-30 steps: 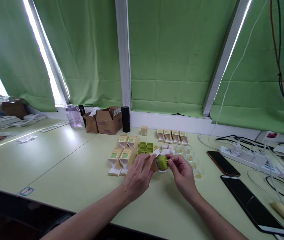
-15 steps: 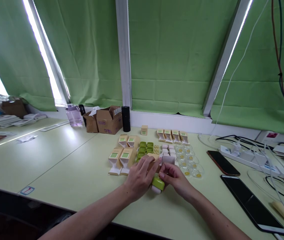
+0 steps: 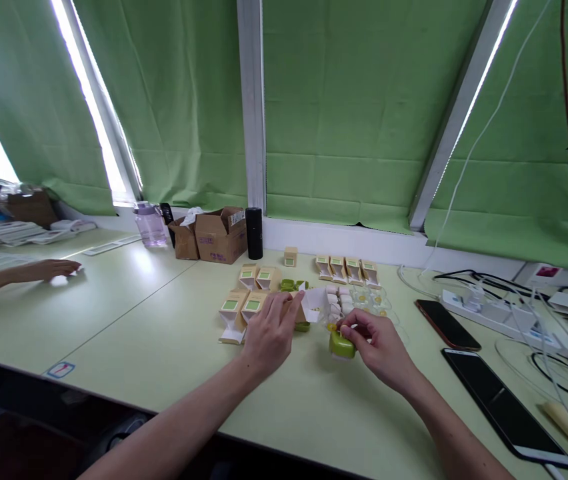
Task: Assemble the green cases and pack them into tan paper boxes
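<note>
No text readable; purple print (image 3: pixel 207 241) on cardboard box (image 3: pixel 217 248) illegible

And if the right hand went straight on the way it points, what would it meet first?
The right hand, holding the green case, would probably meet the opened box's white flap first; depth is unclear.

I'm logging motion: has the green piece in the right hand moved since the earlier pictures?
Yes: the green piece moved right, towards the larger phone.
</note>
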The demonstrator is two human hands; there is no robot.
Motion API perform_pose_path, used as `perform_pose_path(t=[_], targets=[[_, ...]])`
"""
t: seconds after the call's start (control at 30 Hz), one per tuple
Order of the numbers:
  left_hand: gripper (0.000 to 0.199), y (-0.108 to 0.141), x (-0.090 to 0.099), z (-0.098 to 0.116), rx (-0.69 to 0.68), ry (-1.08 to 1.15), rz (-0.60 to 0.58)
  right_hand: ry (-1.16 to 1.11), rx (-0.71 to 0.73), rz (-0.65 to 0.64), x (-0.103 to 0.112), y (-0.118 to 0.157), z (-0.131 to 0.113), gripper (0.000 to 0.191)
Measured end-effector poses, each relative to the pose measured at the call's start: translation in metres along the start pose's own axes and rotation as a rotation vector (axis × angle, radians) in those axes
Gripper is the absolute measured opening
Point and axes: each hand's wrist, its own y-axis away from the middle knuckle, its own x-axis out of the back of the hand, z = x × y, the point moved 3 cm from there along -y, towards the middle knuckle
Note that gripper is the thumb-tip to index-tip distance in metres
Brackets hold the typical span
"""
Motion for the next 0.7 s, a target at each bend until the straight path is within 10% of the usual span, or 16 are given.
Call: perform_pose_path(t=[0.33,0.53,0.7], targets=[[0.075,0.002,-0.001,-0.007,0.155,0.175,0.015,0.598,0.153,-0.227,-0.014,0.011,0.0,0.017],[0.068,0.003,-0.009,-0.018,0.364,0.511,0.051,0.309,0.104,-0.235,0.002,0.006,-0.006,0.016],[0.063,0.003,-0.021,-0.024,0.569,1.007,0.048,-0.026,0.025,-0.003,0.005,-0.004,0.001,0.022]])
